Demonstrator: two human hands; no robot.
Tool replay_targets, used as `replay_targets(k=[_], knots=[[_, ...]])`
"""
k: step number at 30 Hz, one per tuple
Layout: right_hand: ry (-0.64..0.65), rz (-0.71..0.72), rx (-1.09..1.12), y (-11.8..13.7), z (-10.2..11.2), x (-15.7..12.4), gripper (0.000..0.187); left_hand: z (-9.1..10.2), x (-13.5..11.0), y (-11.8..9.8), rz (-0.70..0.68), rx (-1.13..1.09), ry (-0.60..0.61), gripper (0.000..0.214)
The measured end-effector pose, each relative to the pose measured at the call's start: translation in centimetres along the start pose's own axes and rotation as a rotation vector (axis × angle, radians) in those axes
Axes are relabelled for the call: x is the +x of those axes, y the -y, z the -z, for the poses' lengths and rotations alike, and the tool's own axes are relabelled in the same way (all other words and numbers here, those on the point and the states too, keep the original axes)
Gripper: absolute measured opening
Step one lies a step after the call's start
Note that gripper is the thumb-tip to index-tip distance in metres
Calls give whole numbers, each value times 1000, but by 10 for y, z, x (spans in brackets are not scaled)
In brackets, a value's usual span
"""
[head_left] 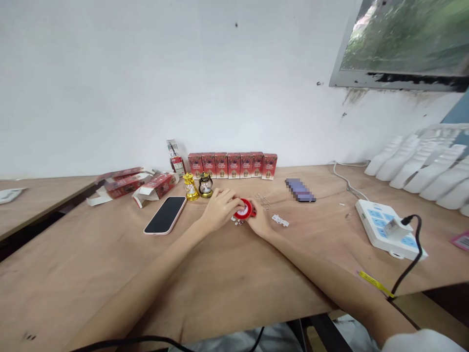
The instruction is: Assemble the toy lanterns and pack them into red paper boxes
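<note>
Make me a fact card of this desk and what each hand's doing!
Left hand: at the pale middle of a red round thing
Right hand: holding that thing's side
Gold lantern: beside a dark lantern
Red boxes: seven, standing in a row by the wall
Phone: black screen up, pinkish edge
Power strip: white, one charger plugged in

The right grip [258,219] holds a round red-and-white object [245,212], the left grip [221,207] touching it; seven red printed boxes [233,166] line the brown wooden tabletop [220,274]'s back edge.
</note>
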State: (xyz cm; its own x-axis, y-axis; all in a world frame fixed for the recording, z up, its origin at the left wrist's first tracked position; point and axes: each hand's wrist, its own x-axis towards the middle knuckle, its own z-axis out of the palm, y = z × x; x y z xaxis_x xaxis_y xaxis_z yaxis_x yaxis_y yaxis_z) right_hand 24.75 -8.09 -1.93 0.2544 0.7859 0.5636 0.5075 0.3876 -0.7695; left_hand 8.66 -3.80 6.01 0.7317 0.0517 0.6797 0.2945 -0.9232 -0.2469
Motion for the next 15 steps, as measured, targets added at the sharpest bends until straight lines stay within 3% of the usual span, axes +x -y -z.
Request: replay_targets(k=[9,15], knots=[[4,67,-62,0,0,-1,35,7,5,-2,-53,29,2,27],[13,62,-72,3,1,-1,37,7,4,-5,72,-64,65,20]])
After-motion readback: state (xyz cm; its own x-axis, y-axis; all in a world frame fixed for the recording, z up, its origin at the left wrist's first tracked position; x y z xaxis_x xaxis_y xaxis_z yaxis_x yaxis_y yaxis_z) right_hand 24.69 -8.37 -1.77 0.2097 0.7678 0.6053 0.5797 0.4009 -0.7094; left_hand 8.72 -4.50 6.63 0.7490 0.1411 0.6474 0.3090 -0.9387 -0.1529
